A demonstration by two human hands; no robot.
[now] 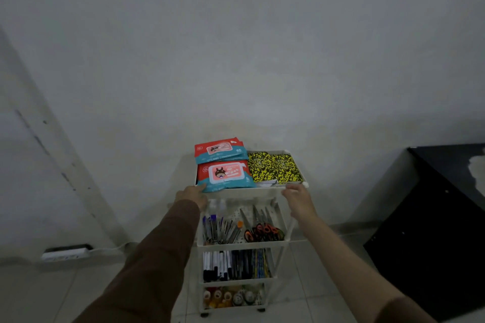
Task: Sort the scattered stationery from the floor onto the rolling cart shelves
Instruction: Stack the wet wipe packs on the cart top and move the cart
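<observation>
head view: the left hand rests on the front left rim of the white rolling cart, its grip unclear, and the right hand curls its grip over the front right rim. bare floor lies around the cart. top shelf holds wipes packs and yellow-black notebooks; below lie pens and scissors, then markers, then small bottles.

White rolling cart on tiled floor: top shelf, wipes packs, patterned notebooks; lower shelves, pens, scissors, markers.
</observation>
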